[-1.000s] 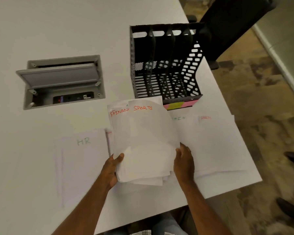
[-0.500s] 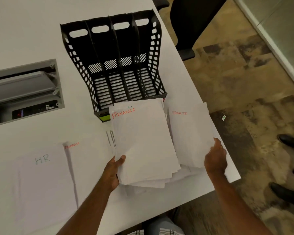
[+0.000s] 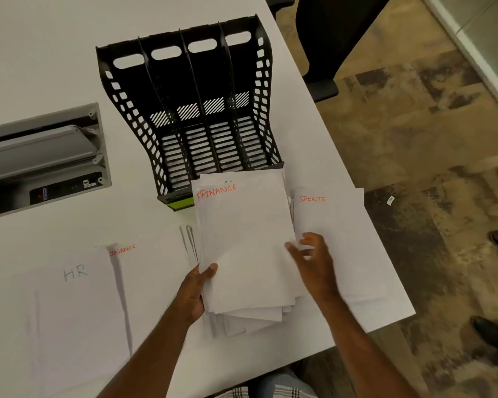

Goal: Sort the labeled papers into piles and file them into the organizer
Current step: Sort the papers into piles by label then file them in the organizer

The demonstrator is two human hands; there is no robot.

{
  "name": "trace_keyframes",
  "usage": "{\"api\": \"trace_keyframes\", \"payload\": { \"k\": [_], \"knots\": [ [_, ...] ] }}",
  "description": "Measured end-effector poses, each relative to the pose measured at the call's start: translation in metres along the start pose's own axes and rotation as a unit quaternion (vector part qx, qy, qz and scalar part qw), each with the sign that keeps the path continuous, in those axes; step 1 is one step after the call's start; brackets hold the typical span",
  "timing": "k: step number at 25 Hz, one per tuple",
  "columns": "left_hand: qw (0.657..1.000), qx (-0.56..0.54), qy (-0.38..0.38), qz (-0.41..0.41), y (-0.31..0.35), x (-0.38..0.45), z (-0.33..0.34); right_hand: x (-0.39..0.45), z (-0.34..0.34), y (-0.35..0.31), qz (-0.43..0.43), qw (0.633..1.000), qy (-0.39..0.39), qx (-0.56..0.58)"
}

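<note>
In left hand point(image 3: 194, 291), paper stack point(image 3: 245, 242), long axis toward organizer point(image 3: 190, 110)

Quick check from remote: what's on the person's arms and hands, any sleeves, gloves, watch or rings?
Both forearms are bare up to the frame edge, with no sleeves showing. The left hand and right hand wear no gloves, and no watch or wristband shows on either wrist. The right hand is motion-blurred, so I cannot rule out a ring.

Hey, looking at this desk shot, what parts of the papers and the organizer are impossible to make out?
All in the head view:
- Held stack in the left hand: only the top FINANCE label reads; the sheets beneath are covered.
- Finance pile: its first letters are hidden by the HR sheet.
- Organizer: front edge labels covered by the held stack.
- Right hand: motion-blurred, contact unclear.
</note>
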State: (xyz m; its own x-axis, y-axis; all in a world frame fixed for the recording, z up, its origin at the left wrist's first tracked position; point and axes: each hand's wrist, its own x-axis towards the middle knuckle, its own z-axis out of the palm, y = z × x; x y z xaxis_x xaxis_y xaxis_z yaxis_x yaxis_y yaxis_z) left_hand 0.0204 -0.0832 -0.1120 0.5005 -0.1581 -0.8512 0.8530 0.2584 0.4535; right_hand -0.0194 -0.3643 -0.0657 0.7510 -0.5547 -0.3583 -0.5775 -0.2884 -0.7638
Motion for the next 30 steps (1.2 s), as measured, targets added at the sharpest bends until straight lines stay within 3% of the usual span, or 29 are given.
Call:
{"api": "trace_keyframes", "payload": {
  "k": [4,11,18,23,30],
  "knots": [
    [1.0,-0.015,-0.017,0.0,0.009,-0.007,-0.007,-0.007,0.024,-0.013,0.024,0.999,0.008,-0.031],
    [0.996,-0.081,-0.028,0.013,0.03,-0.03,-0.065,-0.029,0.055,-0.051,-0.089,0.994,0.004,-0.066],
    [0.993,-0.114,0.003,0.018,0.032,-0.069,-0.19,-0.092,0.135,-0.072,-0.159,0.981,-0.02,-0.109],
    [0.991,-0.121,0.044,0.022,0.023,-0.108,-0.3,-0.146,0.191,-0.039,-0.129,0.971,-0.064,-0.192],
    [0.987,-0.144,0.05,0.046,0.02,-0.145,-0.387,-0.187,0.229,-0.031,-0.146,0.953,-0.018,-0.265]
  ]
}}
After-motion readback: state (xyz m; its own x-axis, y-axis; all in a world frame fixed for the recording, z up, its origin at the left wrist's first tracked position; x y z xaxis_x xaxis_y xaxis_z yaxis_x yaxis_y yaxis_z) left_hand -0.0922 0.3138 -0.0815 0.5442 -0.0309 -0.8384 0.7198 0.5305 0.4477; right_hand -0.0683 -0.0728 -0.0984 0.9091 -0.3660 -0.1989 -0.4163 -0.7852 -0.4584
